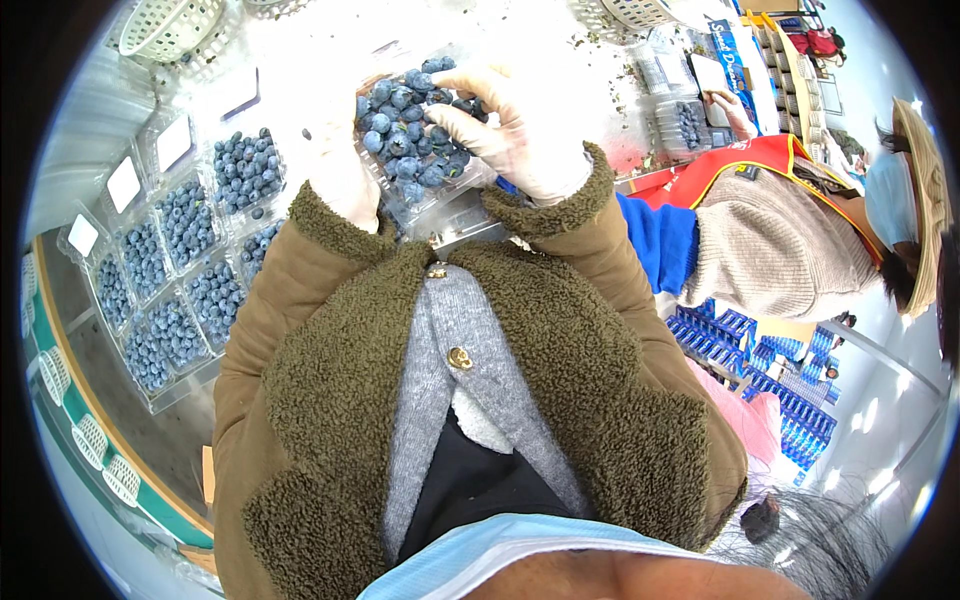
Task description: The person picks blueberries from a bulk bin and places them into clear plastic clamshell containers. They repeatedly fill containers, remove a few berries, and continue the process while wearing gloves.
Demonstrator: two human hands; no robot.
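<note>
A clear plastic clamshell heaped with blueberries is tilted in front of my chest. My left hand, in a pale glove, holds it by its left side; glare washes out much of the fingers. My right hand, gloved too, curls over the right side of the heap. Several berries lie between its thumb and forefinger and against the palm. Beneath this clamshell, partly hidden by it, is more clear plastic packaging.
At left, a clear tray holds several open clamshells of blueberries. White perforated baskets stand at the table's far side. On the right, a masked co-worker in a red vest reaches a hand near stacked clamshells.
</note>
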